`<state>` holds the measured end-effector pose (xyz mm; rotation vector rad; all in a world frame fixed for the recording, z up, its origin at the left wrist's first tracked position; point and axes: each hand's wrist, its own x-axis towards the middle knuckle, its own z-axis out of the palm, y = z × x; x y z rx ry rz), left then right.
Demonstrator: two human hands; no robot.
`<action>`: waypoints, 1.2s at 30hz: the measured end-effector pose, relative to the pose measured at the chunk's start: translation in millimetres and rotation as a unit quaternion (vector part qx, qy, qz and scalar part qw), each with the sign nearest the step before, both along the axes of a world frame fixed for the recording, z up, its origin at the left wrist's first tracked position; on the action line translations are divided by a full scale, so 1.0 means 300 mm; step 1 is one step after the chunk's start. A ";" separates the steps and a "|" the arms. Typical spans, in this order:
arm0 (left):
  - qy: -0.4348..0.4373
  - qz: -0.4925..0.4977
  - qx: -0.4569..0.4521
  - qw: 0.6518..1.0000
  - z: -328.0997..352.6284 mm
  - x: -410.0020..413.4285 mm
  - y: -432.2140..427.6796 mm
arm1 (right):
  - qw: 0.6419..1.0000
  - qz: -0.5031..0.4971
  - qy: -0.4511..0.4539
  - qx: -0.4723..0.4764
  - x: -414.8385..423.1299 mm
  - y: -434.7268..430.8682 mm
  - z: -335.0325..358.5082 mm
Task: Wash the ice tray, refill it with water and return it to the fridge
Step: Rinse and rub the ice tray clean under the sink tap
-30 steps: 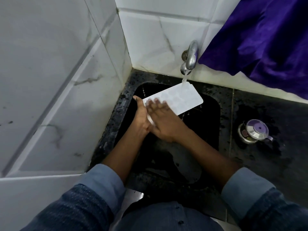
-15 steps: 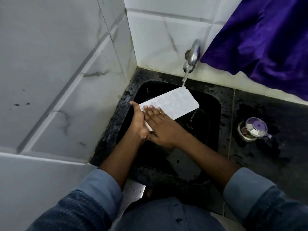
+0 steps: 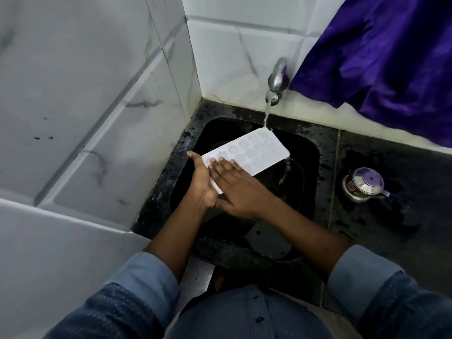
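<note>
Over the black sink (image 3: 303, 152), the white ice tray (image 3: 259, 152) has just been swung so the tap (image 3: 277, 74) stream is caught at its far corner. The grip of the left hand (image 3: 203, 182) is wrapped round its near-left end; the right hand (image 3: 241, 194) is pressed flat on top. Washing is judged under way.

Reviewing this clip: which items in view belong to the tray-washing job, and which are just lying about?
Part of the job:
ice tray
left hand, holding the tray's near end
right hand, fingers flat on the tray
tap
running water
sink

Lying about:
steel pot with purple lid on the counter
purple cloth
</note>
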<state>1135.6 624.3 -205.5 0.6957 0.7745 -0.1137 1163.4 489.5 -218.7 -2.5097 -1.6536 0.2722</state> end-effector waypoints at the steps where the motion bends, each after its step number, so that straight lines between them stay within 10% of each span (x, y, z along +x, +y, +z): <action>1: -0.007 0.000 0.002 1.000 0.007 -0.008 -0.002 | 1.000 0.004 -0.001 0.004 0.016 -0.007 0.002; 11: -0.038 0.021 0.002 0.999 0.025 -0.049 -0.006 | 0.969 -0.241 0.053 -0.025 0.189 -0.119 0.039; 19: -0.015 0.011 -0.003 1.000 0.030 -0.047 -0.035 | 1.000 -0.016 0.008 0.020 -0.010 -0.056 0.034; 26: -0.048 0.017 -0.012 0.999 0.034 -0.042 -0.023 | 0.964 -0.258 0.069 -0.010 0.203 -0.127 0.064; 36: -0.033 0.026 -0.005 0.999 0.063 0.009 -0.047 | 0.998 -0.033 0.014 0.046 0.090 -0.060 0.052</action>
